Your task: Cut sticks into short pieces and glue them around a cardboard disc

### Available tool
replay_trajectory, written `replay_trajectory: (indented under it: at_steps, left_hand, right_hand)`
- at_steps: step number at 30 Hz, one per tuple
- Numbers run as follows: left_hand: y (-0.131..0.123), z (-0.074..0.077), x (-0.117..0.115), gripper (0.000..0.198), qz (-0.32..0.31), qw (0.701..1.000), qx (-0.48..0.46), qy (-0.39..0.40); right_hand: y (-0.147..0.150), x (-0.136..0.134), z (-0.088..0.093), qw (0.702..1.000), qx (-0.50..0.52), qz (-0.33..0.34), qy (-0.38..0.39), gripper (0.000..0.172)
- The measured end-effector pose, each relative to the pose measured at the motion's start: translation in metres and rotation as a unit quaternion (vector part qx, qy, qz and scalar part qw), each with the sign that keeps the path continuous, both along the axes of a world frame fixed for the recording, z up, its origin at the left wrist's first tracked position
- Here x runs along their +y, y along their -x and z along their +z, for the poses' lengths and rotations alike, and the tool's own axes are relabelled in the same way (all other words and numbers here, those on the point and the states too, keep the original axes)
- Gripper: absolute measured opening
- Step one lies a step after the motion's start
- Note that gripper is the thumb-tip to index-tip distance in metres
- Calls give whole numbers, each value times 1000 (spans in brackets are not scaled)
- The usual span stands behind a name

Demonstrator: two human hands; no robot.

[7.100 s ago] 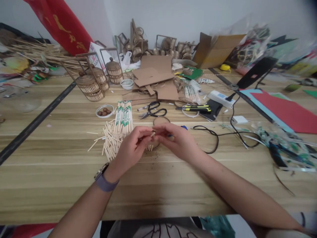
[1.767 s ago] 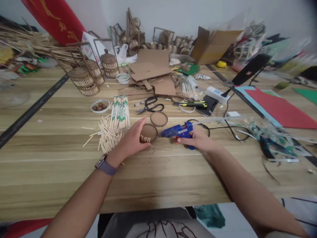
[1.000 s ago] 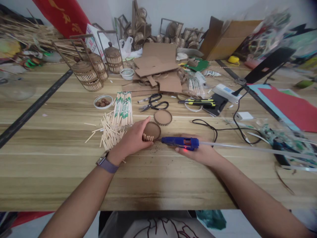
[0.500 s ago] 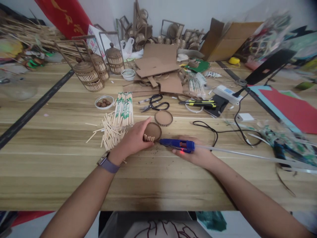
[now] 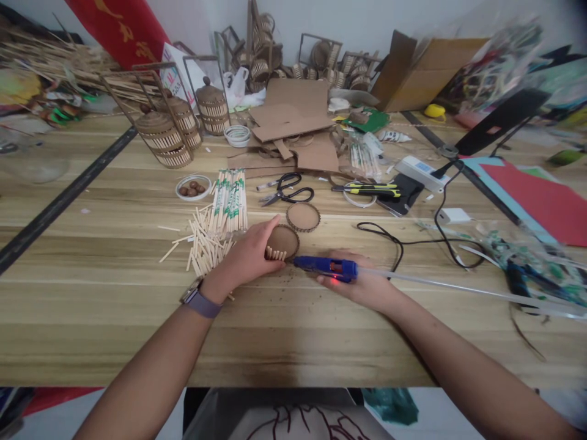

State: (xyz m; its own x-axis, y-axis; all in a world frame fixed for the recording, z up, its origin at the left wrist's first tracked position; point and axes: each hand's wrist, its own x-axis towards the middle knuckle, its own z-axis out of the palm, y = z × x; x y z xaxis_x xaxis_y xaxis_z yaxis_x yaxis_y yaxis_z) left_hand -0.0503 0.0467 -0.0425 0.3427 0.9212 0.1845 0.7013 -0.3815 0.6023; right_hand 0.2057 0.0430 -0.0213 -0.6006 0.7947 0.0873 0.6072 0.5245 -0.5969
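Note:
My left hand [image 5: 250,253] holds a round cardboard disc [image 5: 283,238] by its left side, thumb at the front and fingers behind. A row of short sticks [image 5: 276,253] stands along the disc's near edge. My right hand [image 5: 367,287] grips a blue glue gun [image 5: 328,267] with a red light on it. The gun's nozzle points left and is close to the disc's near right rim. A long clear glue stick [image 5: 440,284] runs out of its back. Just behind the held disc lies a second round disc [image 5: 303,217].
Loose sticks [image 5: 204,241] and wrapped sticks [image 5: 230,198] lie left of the discs. Behind are black scissors [image 5: 288,190], a bowl of brown balls [image 5: 193,187], cardboard [image 5: 293,116] and lidded stick baskets [image 5: 162,139]. A black cable [image 5: 398,243] curls at right.
The glue gun in my right hand has shifted slightly left, nearer to the disc's rim. My left hand and the disc are nearly unchanged.

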Motion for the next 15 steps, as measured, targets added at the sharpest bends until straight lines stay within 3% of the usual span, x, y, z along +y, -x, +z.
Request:
replay_trajectory:
  at_steps: [15]
  left_hand:
    - [-1, 3, 0, 92, 4, 1000, 7, 9]
  right_hand:
    - [1, 0, 0, 1000, 3, 2, 4, 21]
